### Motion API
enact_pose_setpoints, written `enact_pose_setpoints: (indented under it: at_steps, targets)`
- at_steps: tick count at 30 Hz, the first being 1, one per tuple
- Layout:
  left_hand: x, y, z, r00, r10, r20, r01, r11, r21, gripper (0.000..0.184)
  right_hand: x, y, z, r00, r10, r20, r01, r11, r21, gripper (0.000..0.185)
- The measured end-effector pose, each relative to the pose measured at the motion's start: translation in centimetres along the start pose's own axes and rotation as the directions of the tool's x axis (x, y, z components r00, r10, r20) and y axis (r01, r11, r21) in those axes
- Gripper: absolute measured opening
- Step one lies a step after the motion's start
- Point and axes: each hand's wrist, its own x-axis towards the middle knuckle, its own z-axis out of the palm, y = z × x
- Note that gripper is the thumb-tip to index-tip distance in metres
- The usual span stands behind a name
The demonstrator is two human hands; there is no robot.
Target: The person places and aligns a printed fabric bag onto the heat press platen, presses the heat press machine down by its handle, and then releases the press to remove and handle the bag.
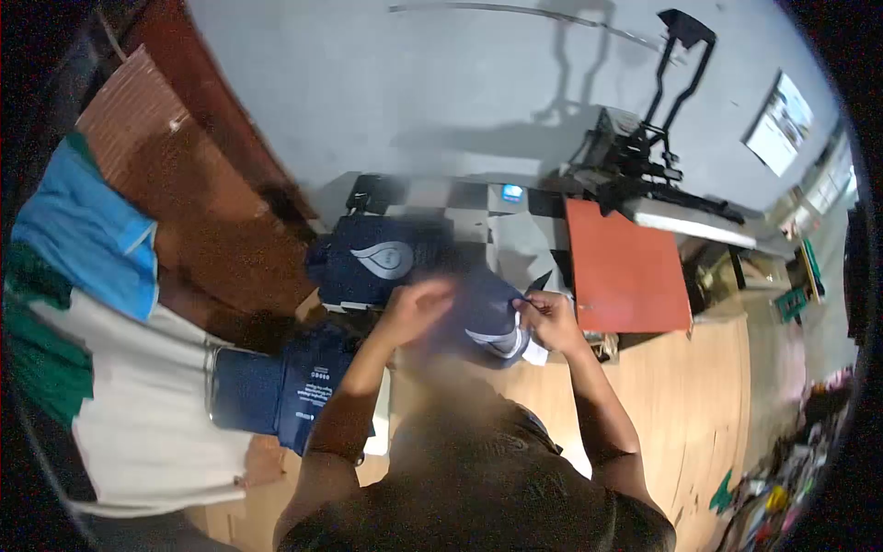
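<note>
Dark navy fabric [487, 308] with a white print near its lower edge hangs in front of me, partly folded; I cannot tell what kind of garment it is. My right hand [550, 320] pinches its right edge between thumb and fingers. Beside its left side is my left hand [418, 308], blurred by motion, so whether its fingers grip the cloth does not show. Just beyond the left hand lies a folded navy garment [384, 259] with a white drop-shaped print, on a checkered tabletop [469, 225].
A heat press [635, 166] with raised black handle stands back right, beside an orange-red pad [630, 267]. Navy garments with white lettering [308, 391] lie left of me. Blue cloth [87, 230] and cream cloth [147, 396] hang far left. A small lit screen [511, 192] sits at the back.
</note>
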Motion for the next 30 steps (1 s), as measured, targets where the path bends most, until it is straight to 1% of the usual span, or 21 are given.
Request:
enact_pose_setpoints:
  at_steps: [2, 3, 5, 7, 9, 10, 11, 13, 14, 15, 17, 18, 19, 21, 22, 23, 24, 25, 27, 29, 30]
  targets:
    - [0.5, 0.0, 0.6, 0.995, 0.102, 0.019, -0.102, 0.995, -0.023, 0.023, -1.9, -0.3, 0.0, 0.998, 0.016, -0.061, -0.018, 0.999, -0.039, 0.028]
    - [0.7, 0.5, 0.6, 0.992, 0.113, 0.047, -0.111, 0.993, -0.036, 0.023, -2.9, -0.4, 0.0, 0.996, 0.023, -0.089, -0.03, 0.997, -0.077, 0.029]
    - [1.1, 1.1, 0.7, 0.989, 0.036, 0.14, -0.031, 0.999, -0.038, 0.021, -5.0, -1.2, 0.5, 0.984, 0.054, -0.169, -0.058, 0.998, -0.022, 0.033]
    - [1.3, 0.5, 1.1, 0.981, 0.04, 0.192, -0.025, 0.997, -0.079, 0.02, -6.6, -0.2, 0.8, 0.967, 0.081, -0.241, -0.083, 0.997, 0.002, 0.033]
    - [1.3, 0.3, 1.1, 0.955, 0.005, 0.297, 0.012, 0.998, -0.054, 0.026, -8.4, 0.2, 1.2, 0.955, 0.074, -0.287, -0.07, 0.997, 0.024, 0.031]
    - [1.1, 0.4, 1.4, 0.953, 0.03, 0.3, 0.007, 0.992, -0.122, 0.025, -9.3, 0.7, 1.4, 0.94, 0.082, -0.332, -0.075, 0.997, 0.031, 0.031]
    - [1.0, 0.5, 1.7, 0.947, 0.042, 0.319, 0.0, 0.991, -0.131, 0.025, -10.2, 1.2, 1.4, 0.922, 0.088, -0.376, -0.08, 0.996, 0.036, 0.03]
    - [0.8, 0.7, 2.2, 0.911, 0.007, 0.413, 0.018, 0.998, -0.056, 0.022, -11.9, 1.2, 1.6, 0.899, 0.055, -0.434, -0.054, 0.998, 0.014, 0.03]
    - [0.5, 0.9, 2.8, 0.917, 0.101, 0.387, -0.056, 0.99, -0.128, 0.019, -12.7, 1.0, 1.6, 0.885, 0.062, -0.462, -0.065, 0.998, 0.009, 0.03]
    - [0.5, 1.1, 3.1, 0.909, 0.115, 0.401, -0.064, 0.988, -0.137, 0.019, -13.4, 0.6, 1.7, 0.87, 0.07, -0.487, -0.077, 0.997, 0.006, 0.03]
    - [0.8, 1.1, 3.6, 0.884, 0.184, 0.43, -0.156, 0.983, -0.101, 0.018, -14.5, 0.0, 1.9, 0.854, 0.07, -0.516, -0.08, 0.997, 0.003, 0.031]
    - [1.4, 1.4, 3.6, 0.812, 0.264, 0.52, -0.23, 0.964, -0.132, 0.03, -15.0, -0.1, 2.0, 0.848, 0.07, -0.525, -0.08, 0.997, 0.004, 0.032]
    - [1.3, 1.8, 3.9, 0.807, 0.27, 0.526, -0.232, 0.963, -0.138, 0.03, -15.6, 0.0, 2.0, 0.843, 0.072, -0.533, -0.083, 0.997, 0.004, 0.032]
    - [0.7, 3.2, 5.1, 0.786, 0.353, 0.508, -0.213, 0.925, -0.314, 0.047, -16.2, 0.1, 1.8, 0.871, -0.055, -0.489, -0.037, 0.983, -0.177, 0.035]
    - [0.9, 2.2, 6.4, 0.775, 0.378, 0.506, -0.243, 0.918, -0.313, 0.06, -16.2, 0.0, 1.7, 0.873, -0.056, -0.484, -0.037, 0.983, -0.181, 0.035]
    - [0.5, 2.1, 7.1, 0.781, 0.376, 0.498, -0.242, 0.918, -0.313, 0.06, -16.1, -0.2, 1.5, 0.86, 0.001, -0.511, -0.076, 0.989, -0.125, 0.04]
    - [-0.1, 3.1, 7.7, 0.794, 0.287, 0.537, -0.199, 0.956, -0.217, 0.057, -16.0, -0.3, 1.3, 0.844, 0.058, -0.533, -0.111, 0.991, -0.069, 0.045]
    - [-0.5, 3.7, 8.3, 0.802, 0.193, 0.565, -0.155, 0.981, -0.115, 0.054, -15.7, -0.2, 0.8, 0.851, 0.053, -0.523, -0.107, 0.991, -0.074, 0.045]
    - [-1.7, 3.3, 11.0, 0.783, 0.182, 0.594, 0.025, 0.946, -0.322, 0.04, -14.6, 0.2, -0.4, 0.801, 0.024, -0.598, -0.107, 0.989, -0.104, 0.052]
    - [-2.7, 9.5, 10.2, 0.712, -0.085, 0.697, 0.284, 0.943, -0.174, 0.033, -13.4, 0.2, -1.7, 0.81, 0.007, -0.586, -0.095, 0.988, -0.119, 0.052]
    - [-2.9, 9.7, 11.1, 0.694, -0.079, 0.716, 0.292, 0.94, -0.179, 0.028, -12.8, 0.1, -2.4, 0.811, 0.0, -0.585, -0.093, 0.987, -0.13, 0.053]
